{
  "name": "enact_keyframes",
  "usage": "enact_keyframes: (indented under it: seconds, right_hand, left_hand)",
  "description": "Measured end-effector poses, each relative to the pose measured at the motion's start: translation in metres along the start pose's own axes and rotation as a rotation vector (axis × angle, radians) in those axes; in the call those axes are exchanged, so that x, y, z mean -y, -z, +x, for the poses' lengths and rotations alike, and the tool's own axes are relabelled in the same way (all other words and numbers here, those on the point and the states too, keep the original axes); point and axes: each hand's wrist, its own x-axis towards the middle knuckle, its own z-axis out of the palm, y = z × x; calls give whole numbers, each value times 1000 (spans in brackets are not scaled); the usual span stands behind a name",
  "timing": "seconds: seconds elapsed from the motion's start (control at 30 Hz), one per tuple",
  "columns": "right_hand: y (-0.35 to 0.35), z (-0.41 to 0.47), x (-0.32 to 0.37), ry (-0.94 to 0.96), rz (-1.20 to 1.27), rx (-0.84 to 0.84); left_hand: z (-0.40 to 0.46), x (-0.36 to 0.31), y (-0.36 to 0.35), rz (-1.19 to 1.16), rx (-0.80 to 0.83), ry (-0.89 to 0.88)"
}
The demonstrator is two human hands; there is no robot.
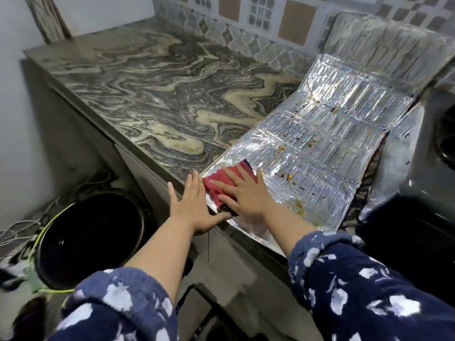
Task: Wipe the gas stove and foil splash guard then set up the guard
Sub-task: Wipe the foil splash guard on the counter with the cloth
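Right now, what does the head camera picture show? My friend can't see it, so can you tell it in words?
A person's right hand presses a red cloth flat on a foil splash guard lying on a marbled counter, while the left hand rests open on the counter edge. Brown food spots dot the foil.

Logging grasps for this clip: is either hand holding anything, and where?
Nothing is gripped. The right hand presses flat on the red cloth; the left hand rests open at the foil guard's near corner.
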Motion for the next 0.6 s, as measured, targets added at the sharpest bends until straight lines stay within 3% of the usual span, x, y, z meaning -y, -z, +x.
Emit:
enact_keyframes:
  seconds: [0.37, 0.6]
  right_hand:
    - [20, 64, -68, -485, 48, 44]
    - [13, 46, -16, -283, 49, 47]
  left_hand:
    - [0, -2, 1, 14, 28, 18]
    - [1, -5, 2, 8, 42, 20]
